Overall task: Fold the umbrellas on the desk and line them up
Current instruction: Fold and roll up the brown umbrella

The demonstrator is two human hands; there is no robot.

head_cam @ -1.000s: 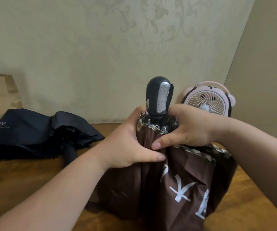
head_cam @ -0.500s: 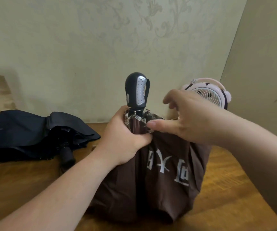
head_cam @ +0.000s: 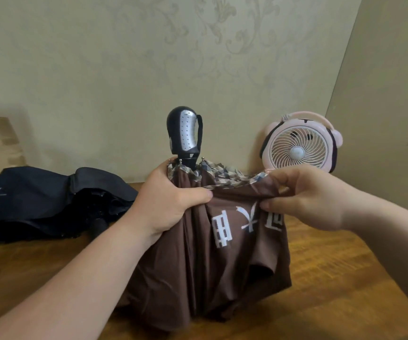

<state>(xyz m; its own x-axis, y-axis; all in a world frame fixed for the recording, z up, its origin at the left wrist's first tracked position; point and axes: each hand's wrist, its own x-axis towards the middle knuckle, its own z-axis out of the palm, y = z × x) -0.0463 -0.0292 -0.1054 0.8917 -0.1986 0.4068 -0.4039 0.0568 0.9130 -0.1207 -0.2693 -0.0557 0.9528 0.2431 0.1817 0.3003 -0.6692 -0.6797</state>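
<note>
Brown umbrella point(head_cam: 222, 253) stood handle-up on the table point(head_cam: 332, 285)

Left hand point(head_cam: 171, 204) grips its gathered canopy below the handle; right hand point(head_cam: 305, 200) pinches the plaid edge. Black umbrella point(head_cam: 51, 200) lies left of it.

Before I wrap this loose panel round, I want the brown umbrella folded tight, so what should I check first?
1. Brown umbrella stands handle-up on the desk: ok.
2. Left hand grips the gathered canopy just under the handle: ok.
3. Right hand pinches the plaid hem of the panel drawn out to the right: ok.
4. Remaining cloth pleated flat: not ok, it bunches loosely low down.
5. Closing strap found: cannot tell, none in view.
6. Black umbrella folded: not ok, it lies loose at the left.
</note>
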